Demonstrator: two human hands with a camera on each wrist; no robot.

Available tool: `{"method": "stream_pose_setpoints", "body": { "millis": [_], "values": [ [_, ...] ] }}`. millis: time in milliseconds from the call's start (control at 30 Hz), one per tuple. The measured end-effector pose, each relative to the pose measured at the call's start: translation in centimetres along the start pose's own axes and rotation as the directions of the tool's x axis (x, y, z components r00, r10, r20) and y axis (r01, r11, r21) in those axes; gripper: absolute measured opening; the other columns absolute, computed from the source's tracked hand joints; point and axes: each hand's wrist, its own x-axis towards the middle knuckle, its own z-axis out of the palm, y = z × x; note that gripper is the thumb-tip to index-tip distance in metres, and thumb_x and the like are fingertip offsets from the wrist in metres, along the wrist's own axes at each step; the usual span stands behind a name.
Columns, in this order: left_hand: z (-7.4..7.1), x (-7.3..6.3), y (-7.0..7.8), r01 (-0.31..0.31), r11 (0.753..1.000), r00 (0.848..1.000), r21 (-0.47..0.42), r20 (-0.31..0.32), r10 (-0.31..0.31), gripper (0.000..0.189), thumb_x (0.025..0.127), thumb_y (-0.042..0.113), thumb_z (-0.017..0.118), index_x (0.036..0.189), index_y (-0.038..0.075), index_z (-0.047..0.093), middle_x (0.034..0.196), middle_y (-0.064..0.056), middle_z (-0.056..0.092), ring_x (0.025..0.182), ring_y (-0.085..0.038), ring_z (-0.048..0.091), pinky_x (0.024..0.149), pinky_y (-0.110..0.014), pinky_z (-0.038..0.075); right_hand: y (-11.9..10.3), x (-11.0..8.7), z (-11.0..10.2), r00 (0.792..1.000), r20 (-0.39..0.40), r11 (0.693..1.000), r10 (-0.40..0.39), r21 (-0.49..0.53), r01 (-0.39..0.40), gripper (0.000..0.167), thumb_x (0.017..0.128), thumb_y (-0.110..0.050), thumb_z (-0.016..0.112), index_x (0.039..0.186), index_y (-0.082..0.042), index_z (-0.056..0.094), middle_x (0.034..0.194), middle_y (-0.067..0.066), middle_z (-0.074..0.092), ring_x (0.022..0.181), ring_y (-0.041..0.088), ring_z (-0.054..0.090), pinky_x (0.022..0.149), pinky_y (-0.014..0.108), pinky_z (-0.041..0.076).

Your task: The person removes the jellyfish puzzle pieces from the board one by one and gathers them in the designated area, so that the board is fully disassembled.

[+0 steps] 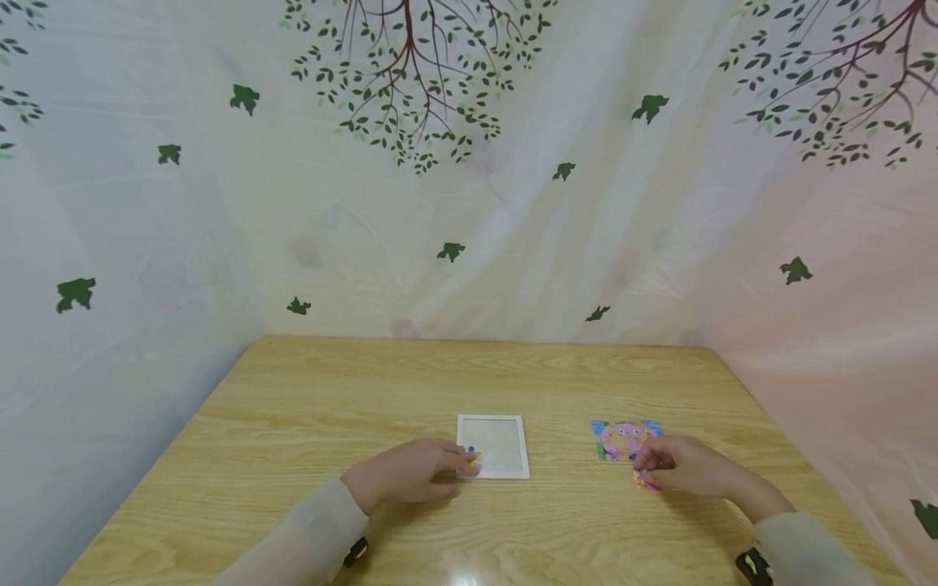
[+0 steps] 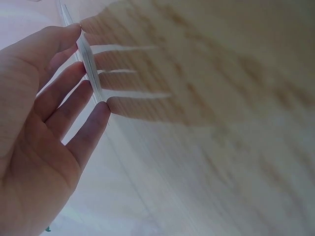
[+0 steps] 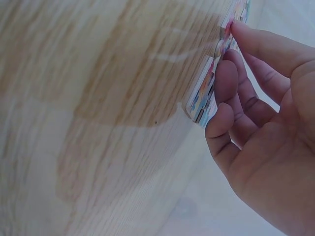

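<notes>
A white square frame lies flat on the table, with a small blue and yellow puzzle piece in its lower left corner. My left hand rests at that corner, fingertips touching the frame's edge; they partly cover the piece. To the right lies a group of colourful puzzle pieces showing a pink figure with blue corners. Over its lower right part, my right hand pinches a pink and yellow puzzle piece between thumb and fingers. The fingers hide part of that piece.
Both hands work above a wood-grain table. Behind and at both sides hangs a pale curtain printed with branches and green leaves. Dark wrist straps show by the sleeves.
</notes>
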Motion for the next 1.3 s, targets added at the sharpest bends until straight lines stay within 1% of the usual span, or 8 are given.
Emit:
{"method": "stream_pose_setpoints", "body": {
  "millis": [200, 367, 467, 600, 733, 833, 1033, 1300],
  "values": [
    [0.0, -0.1, 0.1, 0.002, 1.000, 1.000, 0.002, -0.005, -0.002, 0.033, 0.103, 0.016, 0.067, 0.135, 0.009, 0.070, 0.146, -0.006, 0.061, 0.134, -0.022, 0.058, 0.111, -0.033, 0.046, 0.0, 0.2, 0.0, 1.000, -0.009, 0.999, 0.012, -0.032, -0.012, 0.008, 0.097, -0.005, 0.070, 0.104, -0.004, 0.067, 0.094, -0.002, 0.063, 0.084, 0.002, 0.057, 0.069, 0.022, 0.054],
    [0.0, -0.1, 0.1, -0.009, 1.000, 1.000, 0.016, -0.011, 0.009, 0.033, 0.102, 0.016, 0.067, 0.134, 0.009, 0.070, 0.145, -0.007, 0.062, 0.133, -0.023, 0.058, 0.111, -0.033, 0.047, -0.7, 0.8, 0.1, 0.999, -0.005, 0.998, 0.054, 0.014, -0.054, 0.005, 0.098, -0.004, 0.068, 0.103, -0.004, 0.065, 0.083, -0.001, 0.062, 0.063, 0.001, 0.052, 0.050, 0.018, 0.044],
    [0.1, -0.1, 0.0, -0.020, 0.999, 1.000, 0.029, -0.018, 0.021, 0.032, 0.102, 0.016, 0.067, 0.134, 0.009, 0.070, 0.144, -0.007, 0.063, 0.132, -0.023, 0.059, 0.111, -0.033, 0.047, -1.2, 1.4, 0.1, 0.996, -0.008, 0.996, 0.092, -0.003, -0.092, 0.008, 0.099, -0.009, 0.070, 0.105, -0.006, 0.066, 0.084, 0.000, 0.062, 0.055, 0.001, 0.050, 0.045, 0.016, 0.041],
    [0.1, -0.1, 0.0, -0.029, 0.999, 0.999, 0.033, -0.025, 0.030, 0.032, 0.102, 0.016, 0.067, 0.134, 0.009, 0.070, 0.144, -0.008, 0.063, 0.132, -0.023, 0.059, 0.111, -0.033, 0.047, -2.1, 2.4, 0.2, 0.997, -0.002, 0.996, 0.072, -0.054, -0.072, 0.010, 0.100, -0.014, 0.070, 0.107, -0.009, 0.066, 0.090, 0.000, 0.061, 0.065, 0.003, 0.054, 0.053, 0.020, 0.047],
    [0.2, -0.1, -0.1, -0.030, 0.999, 0.999, 0.029, -0.029, 0.030, 0.032, 0.102, 0.015, 0.067, 0.133, 0.008, 0.070, 0.143, -0.008, 0.064, 0.132, -0.023, 0.059, 0.110, -0.032, 0.047, -3.1, 3.7, 0.6, 0.999, 0.005, 0.998, 0.049, -0.051, -0.049, 0.010, 0.101, -0.016, 0.069, 0.108, -0.009, 0.067, 0.093, 0.000, 0.062, 0.076, 0.006, 0.056, 0.064, 0.023, 0.050],
    [0.2, -0.1, -0.1, -0.031, 0.999, 0.999, 0.035, -0.030, 0.032, 0.032, 0.102, 0.016, 0.067, 0.133, 0.008, 0.070, 0.143, -0.008, 0.064, 0.132, -0.023, 0.059, 0.110, -0.032, 0.048, -3.9, 4.8, 1.2, 0.999, 0.008, 0.998, 0.046, -0.031, -0.046, 0.011, 0.101, -0.016, 0.069, 0.107, -0.008, 0.068, 0.093, 0.000, 0.064, 0.078, 0.007, 0.058, 0.066, 0.023, 0.051],
    [0.3, -0.2, -0.1, -0.029, 0.999, 0.999, 0.038, -0.033, 0.031, 0.031, 0.102, 0.016, 0.067, 0.132, 0.008, 0.070, 0.142, -0.009, 0.063, 0.132, -0.023, 0.059, 0.110, -0.032, 0.048, -5.2, 7.3, 2.4, 1.000, 0.012, 0.996, -0.005, -0.084, 0.006, 0.010, 0.100, -0.018, 0.070, 0.106, -0.011, 0.070, 0.091, -0.006, 0.065, 0.080, 0.006, 0.060, 0.068, 0.024, 0.053],
    [0.1, -0.3, 0.2, -0.029, 0.999, 0.999, 0.020, -0.036, 0.030, 0.031, 0.102, 0.015, 0.067, 0.132, 0.007, 0.070, 0.141, -0.010, 0.064, 0.132, -0.024, 0.059, 0.110, -0.033, 0.048, -6.4, 10.8, 4.8, 0.998, 0.042, 0.996, -0.042, -0.074, 0.046, 0.011, 0.098, -0.017, 0.071, 0.106, -0.008, 0.071, 0.090, -0.009, 0.066, 0.082, 0.004, 0.061, 0.073, 0.023, 0.053]
  ]
}}
